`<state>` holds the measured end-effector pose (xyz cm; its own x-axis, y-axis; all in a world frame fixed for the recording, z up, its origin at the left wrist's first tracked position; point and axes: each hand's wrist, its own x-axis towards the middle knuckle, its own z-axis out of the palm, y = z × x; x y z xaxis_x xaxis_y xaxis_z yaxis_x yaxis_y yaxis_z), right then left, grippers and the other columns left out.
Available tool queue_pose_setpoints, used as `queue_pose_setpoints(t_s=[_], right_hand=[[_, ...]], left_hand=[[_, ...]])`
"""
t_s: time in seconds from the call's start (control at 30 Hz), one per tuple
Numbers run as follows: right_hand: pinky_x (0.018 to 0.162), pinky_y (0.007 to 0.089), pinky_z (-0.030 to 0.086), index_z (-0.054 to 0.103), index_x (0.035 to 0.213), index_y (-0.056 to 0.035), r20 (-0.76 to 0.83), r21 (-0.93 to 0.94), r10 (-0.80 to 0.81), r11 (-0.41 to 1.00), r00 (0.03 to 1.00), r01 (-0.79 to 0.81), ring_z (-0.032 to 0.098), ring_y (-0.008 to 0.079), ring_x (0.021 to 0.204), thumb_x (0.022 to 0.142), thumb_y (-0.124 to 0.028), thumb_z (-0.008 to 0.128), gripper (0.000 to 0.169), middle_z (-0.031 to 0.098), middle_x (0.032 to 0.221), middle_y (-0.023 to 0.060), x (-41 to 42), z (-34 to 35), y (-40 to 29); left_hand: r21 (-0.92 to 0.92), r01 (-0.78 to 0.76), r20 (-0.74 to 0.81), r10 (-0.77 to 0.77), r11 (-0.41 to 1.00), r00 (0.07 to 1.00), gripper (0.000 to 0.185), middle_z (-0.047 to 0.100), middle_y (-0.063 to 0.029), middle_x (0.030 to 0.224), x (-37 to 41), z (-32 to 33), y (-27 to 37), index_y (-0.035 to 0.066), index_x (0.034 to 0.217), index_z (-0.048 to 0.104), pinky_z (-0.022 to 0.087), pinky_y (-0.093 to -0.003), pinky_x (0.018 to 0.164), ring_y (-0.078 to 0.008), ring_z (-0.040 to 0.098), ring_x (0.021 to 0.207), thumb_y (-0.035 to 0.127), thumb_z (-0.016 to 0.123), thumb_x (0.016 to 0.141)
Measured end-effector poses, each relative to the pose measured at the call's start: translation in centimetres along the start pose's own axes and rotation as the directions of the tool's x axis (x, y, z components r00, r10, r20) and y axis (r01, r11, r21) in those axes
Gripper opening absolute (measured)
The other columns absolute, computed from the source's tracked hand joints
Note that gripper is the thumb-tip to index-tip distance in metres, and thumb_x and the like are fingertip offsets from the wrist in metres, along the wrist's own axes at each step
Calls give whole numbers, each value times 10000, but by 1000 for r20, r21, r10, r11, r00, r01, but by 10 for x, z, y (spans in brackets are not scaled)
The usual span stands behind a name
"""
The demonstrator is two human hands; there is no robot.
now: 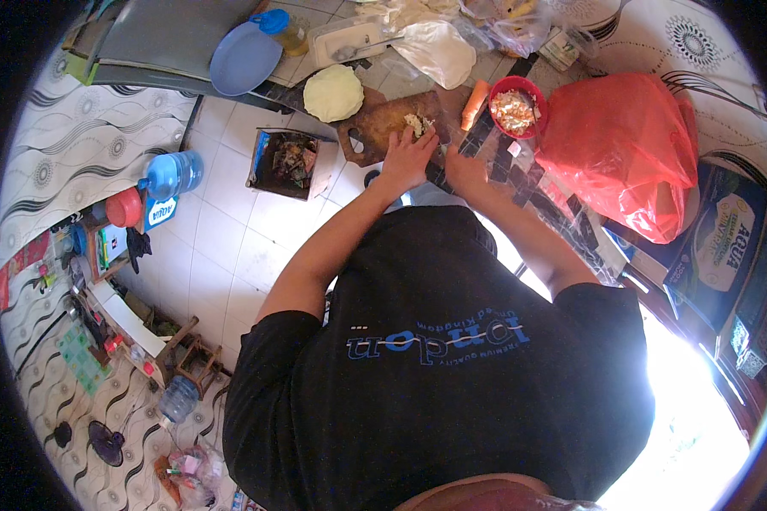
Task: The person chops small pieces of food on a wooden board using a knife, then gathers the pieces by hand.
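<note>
My left hand (pixel 410 158) rests on a worn wooden cutting board (pixel 383 124), palm down with fingers apart. Its fingertips touch a small pile of pale chopped food (pixel 418 123). My right hand (pixel 465 172) is curled at the board's near right edge, around what appears to be a knife; only a small pale sliver shows, and the fingers hide the rest. Just beyond it lies a peeled carrot (pixel 475 105). A red bowl (pixel 544 115) beside the carrot holds a chopped orange and white mixture (pixel 514 112). Round pale dough-like sheets (pixel 333 93) lie left of the board.
On the counter are a blue plate (pixel 246 61), a blue-lidded jug (pixel 289 35), a tray with a spoon (pixel 345 43) and a large red plastic bag (pixel 613 147). An open box of scraps (pixel 287 163) stands on the tiled floor (pixel 220 211). A water bottle (pixel 176 174) is farther left.
</note>
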<state>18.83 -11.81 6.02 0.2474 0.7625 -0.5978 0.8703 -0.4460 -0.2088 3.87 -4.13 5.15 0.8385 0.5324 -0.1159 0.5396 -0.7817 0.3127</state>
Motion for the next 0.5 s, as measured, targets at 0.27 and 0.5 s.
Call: queue_pose_setpoints(t_s=[0.27,0.5], right_hand=[[727,551,561,462,1090,20,-12,-32,-33,999,999,32,703,438,862,959,-141,412,214,699,921,271,4,10,6],[745,534,562,481,1118,15,16,-40,32,999,999,-32,705,425,877,958,-151,417,239,698,950,275,7,13,5]], left_hand=[[7,5,-14,-5,1000,1000,682,410,-39,1514,-1,4,3,102,1396,500,329,-610,1031,-347,386,1338,143,669,737],[20,-8,-32,9,1000,999,697,416,-48,1511,0,5,5,98,1405,487,329,-616,1037,-359,396,1330,142,667,733]])
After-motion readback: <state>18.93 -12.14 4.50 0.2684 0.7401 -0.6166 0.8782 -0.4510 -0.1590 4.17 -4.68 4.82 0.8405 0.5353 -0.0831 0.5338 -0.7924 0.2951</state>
